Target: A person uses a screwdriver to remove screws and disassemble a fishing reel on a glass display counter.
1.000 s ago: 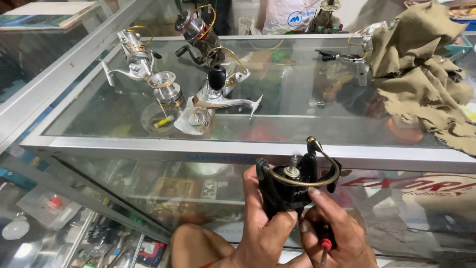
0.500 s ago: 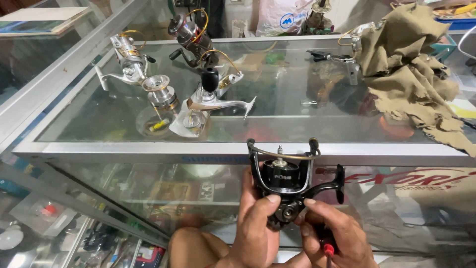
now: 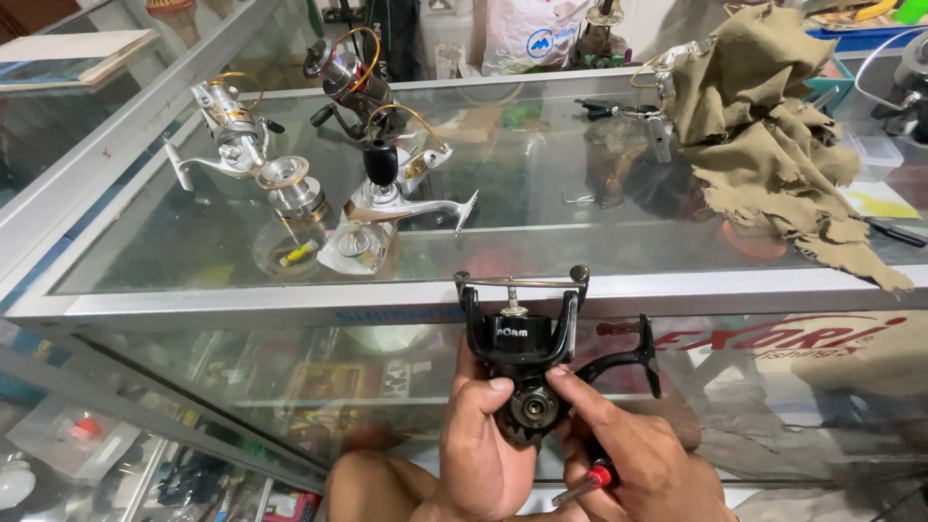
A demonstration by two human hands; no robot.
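Note:
A black fishing reel body (image 3: 527, 333) with a wire bail and no spool is held upright in front of a glass counter (image 3: 290, 304). My left hand (image 3: 480, 454) grips it from the left, thumb on its side. My right hand (image 3: 628, 454) touches the round side opening with its fingertips and also holds a red-handled screwdriver (image 3: 586, 481) in the palm. The reel's crank arm (image 3: 628, 358) sticks out to the right.
On the counter top lie silver reels and loose parts (image 3: 290, 188) at the left, a black-knobbed silver reel (image 3: 391, 188) in the middle, and a crumpled olive cloth (image 3: 773, 135) at the right. Black pliers (image 3: 609, 108) lie near the back.
The black reel has been turned upright, so its bail now faces up and its side faces me. My fingers have shifted onto the round side opening.

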